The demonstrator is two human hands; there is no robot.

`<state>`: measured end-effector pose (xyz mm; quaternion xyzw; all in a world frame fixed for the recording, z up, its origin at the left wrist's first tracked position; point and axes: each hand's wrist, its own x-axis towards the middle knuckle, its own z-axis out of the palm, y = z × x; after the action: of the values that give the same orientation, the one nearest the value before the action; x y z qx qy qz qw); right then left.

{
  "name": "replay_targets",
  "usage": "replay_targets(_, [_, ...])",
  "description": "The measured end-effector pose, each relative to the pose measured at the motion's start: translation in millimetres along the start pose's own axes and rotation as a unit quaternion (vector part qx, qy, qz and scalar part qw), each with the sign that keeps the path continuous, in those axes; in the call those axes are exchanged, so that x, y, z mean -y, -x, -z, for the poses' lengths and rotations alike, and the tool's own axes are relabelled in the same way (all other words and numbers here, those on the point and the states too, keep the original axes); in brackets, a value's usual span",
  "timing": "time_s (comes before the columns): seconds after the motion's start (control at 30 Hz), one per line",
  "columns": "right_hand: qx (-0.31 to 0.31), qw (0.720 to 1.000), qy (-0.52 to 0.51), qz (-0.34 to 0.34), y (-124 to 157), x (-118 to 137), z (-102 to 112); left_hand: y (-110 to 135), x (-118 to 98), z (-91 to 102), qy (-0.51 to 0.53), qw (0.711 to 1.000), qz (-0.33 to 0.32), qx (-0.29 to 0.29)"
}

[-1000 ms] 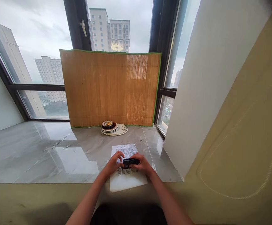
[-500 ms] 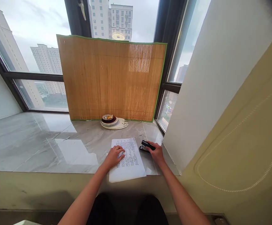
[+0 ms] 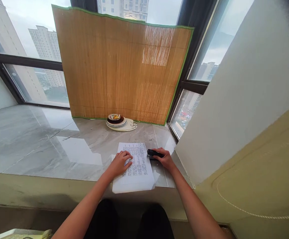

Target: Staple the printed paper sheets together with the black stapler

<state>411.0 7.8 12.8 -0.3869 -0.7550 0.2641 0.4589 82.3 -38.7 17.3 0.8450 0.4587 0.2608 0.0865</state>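
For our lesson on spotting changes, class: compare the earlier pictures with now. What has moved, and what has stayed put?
The right hand carried the stapler from over the paper out to the right, then back to its right edge. The left hand left the stapler's side and now rests on the paper. The right hand's hold, the plates and the mat stayed as they were.

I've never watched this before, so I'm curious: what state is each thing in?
Papers: printed side up, overhanging the ledge
Stapler: held at the papers' right edge; open or pressed, unclear
Left grip: open, resting on the papers
Right grip: closed around the stapler
Plates: stacked
Slatted mat: unrolled, standing upright
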Motion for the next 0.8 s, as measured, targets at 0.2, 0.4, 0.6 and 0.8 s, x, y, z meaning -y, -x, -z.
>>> replay_targets(0.2, [0.009, 0.996, 0.066, 0.062, -2.1, -2.0, -5.8, -0.3, -5.4, 3.2, 0.007, 1.0, -0.006, 0.01])
replay_targets(0.4, [0.035, 0.985, 0.147, 0.084, -1.4, -3.8, -6.9, -1.3, -6.2, 3.0, 0.012, 1.0, -0.001, 0.013])
replay_targets(0.6, [0.056, 0.971, 0.228, 0.041, 0.5, -0.3, -8.1, -1.4, -4.1, 1.2, 0.021, 1.0, 0.006, 0.019])
replay_targets(0.8, [0.071, 0.943, 0.323, 0.028, -0.9, 14.7, -14.7, -1.3, -3.9, 0.2, 0.025, 0.999, 0.011, 0.018])
